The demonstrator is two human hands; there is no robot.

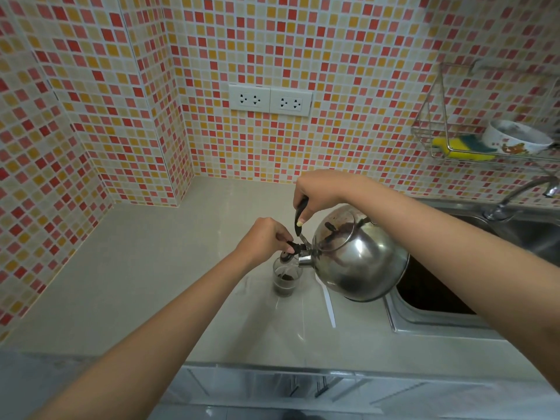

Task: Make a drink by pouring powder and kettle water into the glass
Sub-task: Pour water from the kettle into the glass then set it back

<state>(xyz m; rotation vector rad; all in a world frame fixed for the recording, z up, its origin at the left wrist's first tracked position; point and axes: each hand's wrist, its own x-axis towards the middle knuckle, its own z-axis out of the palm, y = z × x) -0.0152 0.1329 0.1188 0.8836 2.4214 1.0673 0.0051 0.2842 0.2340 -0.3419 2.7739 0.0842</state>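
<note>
The glass [285, 277] stands on the counter [145, 286] just left of the sink [436, 322], right under the kettle's spout, and we see dark powder and liquid already in its lower part. Our right hand [315, 192] grips the black handle of the steel kettle [360, 256], fingers [300, 221] curled round it, tipping the body toward the glass so a thin stream of water falls in. Our left hand [266, 237] pinches the black spout cap [292, 247] and holds it lifted; we judge that this keeps the spout clear so the water runs freely. The kettle hangs over the counter's edge beside the sink, close enough to the glass that the stream has little way to fall.

The water level is hard to read through the dark contents, and the cap covers part of the rim. We see no powder packet anywhere. The tap [521, 192] and wire rack [472, 137] are cut off at the right.
</note>
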